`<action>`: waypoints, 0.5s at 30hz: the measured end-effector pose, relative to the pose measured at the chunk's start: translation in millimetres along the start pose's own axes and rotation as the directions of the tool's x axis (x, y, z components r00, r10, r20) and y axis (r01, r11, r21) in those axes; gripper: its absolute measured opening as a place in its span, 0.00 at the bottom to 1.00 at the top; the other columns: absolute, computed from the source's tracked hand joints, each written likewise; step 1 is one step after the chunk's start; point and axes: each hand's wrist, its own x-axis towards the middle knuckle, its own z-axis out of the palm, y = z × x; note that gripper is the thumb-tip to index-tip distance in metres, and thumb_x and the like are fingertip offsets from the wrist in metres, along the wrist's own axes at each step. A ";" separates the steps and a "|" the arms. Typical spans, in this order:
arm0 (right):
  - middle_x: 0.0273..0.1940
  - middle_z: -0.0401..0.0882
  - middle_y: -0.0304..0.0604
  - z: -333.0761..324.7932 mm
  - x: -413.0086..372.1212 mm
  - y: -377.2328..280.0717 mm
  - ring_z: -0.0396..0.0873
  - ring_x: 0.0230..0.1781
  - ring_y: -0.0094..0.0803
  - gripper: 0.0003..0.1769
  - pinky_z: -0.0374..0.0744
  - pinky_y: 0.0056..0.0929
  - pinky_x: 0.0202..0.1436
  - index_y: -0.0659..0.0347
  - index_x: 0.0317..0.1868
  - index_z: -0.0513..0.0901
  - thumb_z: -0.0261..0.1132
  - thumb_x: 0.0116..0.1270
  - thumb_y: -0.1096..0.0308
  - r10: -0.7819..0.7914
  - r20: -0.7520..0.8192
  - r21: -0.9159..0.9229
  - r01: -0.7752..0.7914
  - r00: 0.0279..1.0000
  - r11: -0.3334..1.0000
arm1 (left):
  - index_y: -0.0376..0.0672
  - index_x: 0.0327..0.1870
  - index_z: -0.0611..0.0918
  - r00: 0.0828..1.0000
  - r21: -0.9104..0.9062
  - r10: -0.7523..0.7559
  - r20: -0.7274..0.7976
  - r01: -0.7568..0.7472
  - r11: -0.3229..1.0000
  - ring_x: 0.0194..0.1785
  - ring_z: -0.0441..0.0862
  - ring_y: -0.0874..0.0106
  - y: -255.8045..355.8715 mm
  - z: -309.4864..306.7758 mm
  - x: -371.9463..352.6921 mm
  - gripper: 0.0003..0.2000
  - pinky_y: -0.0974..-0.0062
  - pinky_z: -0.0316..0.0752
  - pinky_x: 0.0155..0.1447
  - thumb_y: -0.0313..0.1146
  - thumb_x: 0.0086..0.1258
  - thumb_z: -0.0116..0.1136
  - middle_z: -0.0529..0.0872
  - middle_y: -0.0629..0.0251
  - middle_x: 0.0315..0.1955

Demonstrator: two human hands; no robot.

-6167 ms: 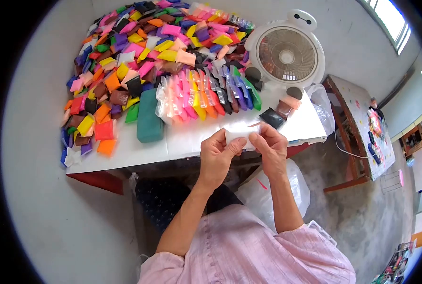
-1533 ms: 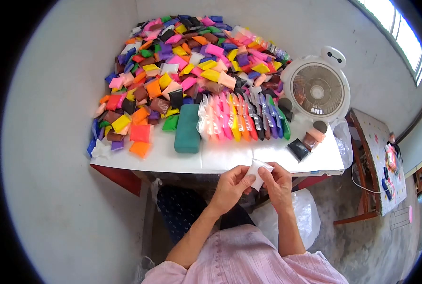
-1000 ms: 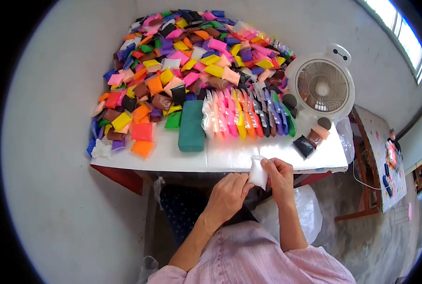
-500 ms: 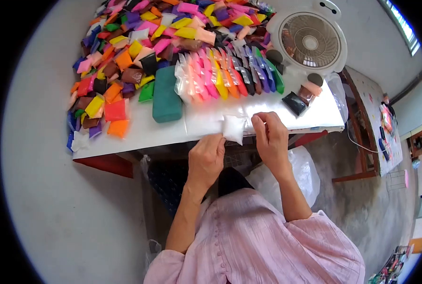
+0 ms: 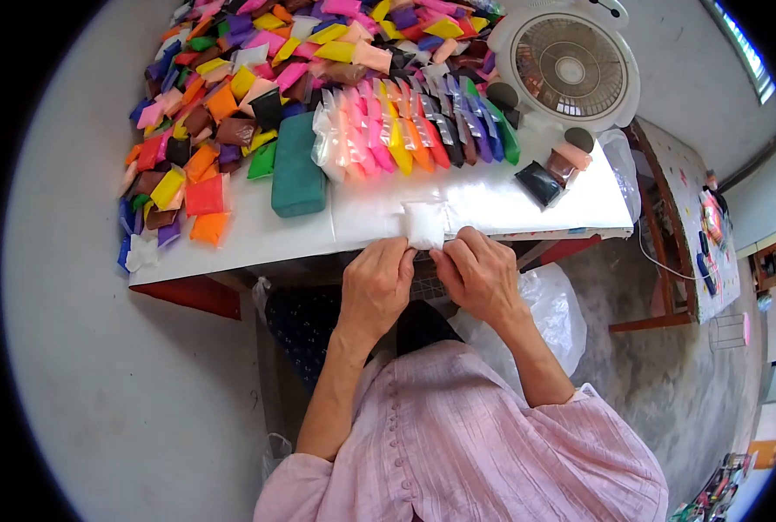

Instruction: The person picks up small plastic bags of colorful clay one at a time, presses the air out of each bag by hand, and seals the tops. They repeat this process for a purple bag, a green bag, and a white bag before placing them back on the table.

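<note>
A small white packet [image 5: 423,224] is held at the table's front edge. My left hand [image 5: 376,287] pinches its lower left corner. My right hand [image 5: 478,271] has its fingers closed at the lower right corner, thumb and forefinger together. Beyond the packet lies a row of clear-wrapped coloured packets [image 5: 418,130], running from white and pink through yellow, orange and red to black, blue and green. Left of that row stands a dark green block [image 5: 300,165].
A big heap of coloured packets [image 5: 231,104] covers the table's left and back. A white fan [image 5: 569,70] stands at the back right, with a few dark and peach packets [image 5: 555,174] before it. Below the table hangs a clear plastic bag [image 5: 549,313]. Another table [image 5: 692,217] is farther right.
My right hand has moved left and down and closed on the white packet's lower right corner. My left hand keeps its pinch on the packet. The view has shifted slightly.
</note>
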 end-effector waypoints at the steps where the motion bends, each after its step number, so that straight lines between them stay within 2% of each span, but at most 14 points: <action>1: 0.25 0.70 0.41 1.5 -0.6 2.0 0.73 0.21 0.37 0.09 0.71 0.33 0.23 0.60 0.29 0.75 0.69 0.59 0.73 -0.007 -0.005 0.008 0.007 1.000 1.000 | 0.36 0.36 0.78 1.000 0.006 0.012 -0.005 -0.012 1.000 0.34 0.80 0.54 0.0 0.4 0.5 0.03 0.59 0.76 0.38 0.25 0.66 0.59 0.81 0.54 0.29; 4: 0.26 0.70 0.42 4.1 -3.3 5.1 0.75 0.24 0.37 0.12 0.74 0.34 0.26 0.59 0.26 0.72 0.69 0.59 0.71 -0.021 0.000 -0.011 0.021 1.000 1.000 | 0.37 0.34 0.77 0.999 0.025 0.037 -0.016 -0.037 0.999 0.32 0.80 0.55 -0.1 1.6 1.6 0.03 0.61 0.76 0.37 0.24 0.65 0.59 0.80 0.55 0.27; 7: 0.24 0.70 0.41 10.2 -5.9 8.3 0.73 0.21 0.36 0.10 0.71 0.34 0.23 0.60 0.28 0.74 0.70 0.56 0.76 -0.063 -0.079 0.023 0.065 0.995 0.998 | 0.38 0.32 0.77 0.998 0.034 0.053 -0.033 -0.052 0.998 0.31 0.79 0.56 -1.4 4.3 1.8 0.03 0.62 0.75 0.36 0.24 0.64 0.59 0.79 0.56 0.25; 13: 0.23 0.69 0.41 16.1 -14.4 12.1 0.72 0.20 0.37 0.11 0.71 0.33 0.23 0.60 0.27 0.73 0.69 0.54 0.78 -0.075 -0.132 0.007 0.077 0.988 0.997 | 0.37 0.32 0.77 0.993 0.047 0.092 -0.073 -0.089 0.995 0.31 0.79 0.56 -2.4 12.7 -1.9 0.03 0.63 0.75 0.36 0.22 0.62 0.59 0.78 0.56 0.26; 15: 0.24 0.69 0.41 15.0 -16.3 11.4 0.72 0.20 0.36 0.11 0.71 0.31 0.23 0.61 0.26 0.72 0.69 0.57 0.74 -0.033 -0.120 0.025 0.036 0.992 0.999 | 0.34 0.34 0.78 0.991 0.060 0.114 -0.069 -0.110 0.992 0.31 0.79 0.54 -3.9 14.6 -4.2 0.02 0.63 0.75 0.36 0.21 0.64 0.58 0.79 0.54 0.27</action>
